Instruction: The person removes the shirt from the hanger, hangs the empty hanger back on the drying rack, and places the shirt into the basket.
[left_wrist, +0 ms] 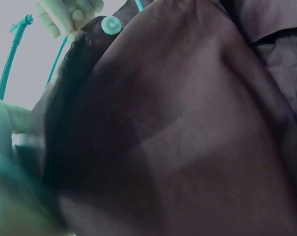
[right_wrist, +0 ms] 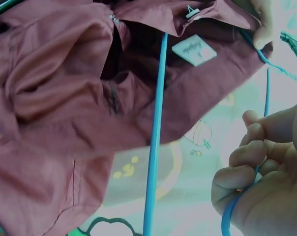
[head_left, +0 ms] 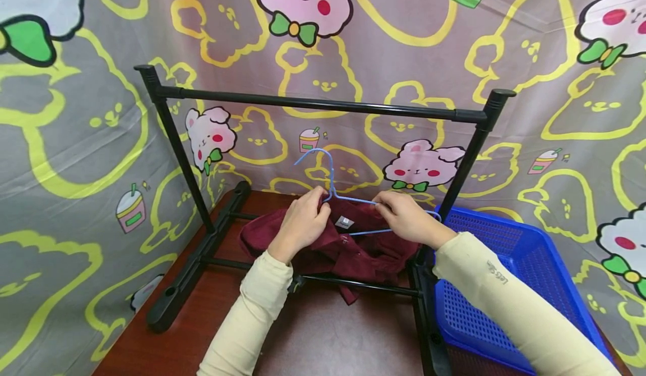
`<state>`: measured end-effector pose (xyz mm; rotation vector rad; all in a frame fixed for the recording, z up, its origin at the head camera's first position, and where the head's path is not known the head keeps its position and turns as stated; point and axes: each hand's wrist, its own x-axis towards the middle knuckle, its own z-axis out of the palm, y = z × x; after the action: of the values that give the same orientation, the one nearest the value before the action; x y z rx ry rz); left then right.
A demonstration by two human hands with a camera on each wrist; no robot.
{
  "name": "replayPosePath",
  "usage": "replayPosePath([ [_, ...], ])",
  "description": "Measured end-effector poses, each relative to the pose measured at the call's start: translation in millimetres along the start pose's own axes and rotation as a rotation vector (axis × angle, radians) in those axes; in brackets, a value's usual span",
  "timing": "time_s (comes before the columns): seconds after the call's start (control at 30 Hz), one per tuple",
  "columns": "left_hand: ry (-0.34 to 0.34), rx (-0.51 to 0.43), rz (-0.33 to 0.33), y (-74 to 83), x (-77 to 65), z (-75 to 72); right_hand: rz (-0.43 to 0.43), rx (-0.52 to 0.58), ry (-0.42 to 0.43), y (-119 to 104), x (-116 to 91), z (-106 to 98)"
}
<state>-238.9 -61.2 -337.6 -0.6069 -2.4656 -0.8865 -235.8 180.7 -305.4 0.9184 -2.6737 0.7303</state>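
A maroon shirt (head_left: 373, 258) with a white neck label (head_left: 345, 222) hangs bunched from a blue wire hanger (head_left: 331, 177). One side of the hanger lies inside the shirt; its right end sticks out of the collar opening. My left hand (head_left: 306, 219) pinches the collar beside the hanger's neck, thumb against the cloth. Farther right, my right hand (head_left: 404, 216) grips the hanger's upper arm, and the right wrist view shows these fingers (right_wrist: 247, 162) curled round the blue wire. Shirt cloth (left_wrist: 163, 123) with a pale button (left_wrist: 111, 25) fills most of the left wrist view.
A black garment rack (head_left: 323, 104) stands on the brown table (head_left: 343, 336), its top bar behind and above the hands. The shirt overlaps its lower crossbars. At the right sits a blue plastic basket (head_left: 570, 269). A patterned curtain (head_left: 424, 73) encloses the back and sides.
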Motion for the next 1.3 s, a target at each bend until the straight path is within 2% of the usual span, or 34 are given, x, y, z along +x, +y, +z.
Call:
replayPosePath([
  [0.3, 0.026, 0.006, -0.002, -10.9, -3.6, -0.6, 0.033, -0.016, 0.037, 7.0, -10.2, -12.3],
  [0.47, 0.041, 0.018, 0.006, -18.9, -5.8, -1.5, 0.092, -0.008, 0.032, 12.9, -15.5, -17.9],
  [0.6, 0.031, 0.018, -0.026, -25.1, -8.3, -3.9, 0.12, -0.014, 0.028, 17.6, -19.4, -22.1],
  [0.77, -0.006, 0.026, -0.072, -34.6, -11.8, -7.0, 0.124, -0.052, 0.049, 20.5, -25.7, -28.2],
  [1.03, -0.142, 0.071, -0.135, -47.3, -18.7, -9.0, 0.145, -0.082, 0.065, 24.8, -37.7, -36.4],
  [1.3, -0.191, 0.091, -0.154, -60.5, -22.8, -4.3, 0.183, -0.083, 0.076, 28.4, -43.0, -42.6],
])
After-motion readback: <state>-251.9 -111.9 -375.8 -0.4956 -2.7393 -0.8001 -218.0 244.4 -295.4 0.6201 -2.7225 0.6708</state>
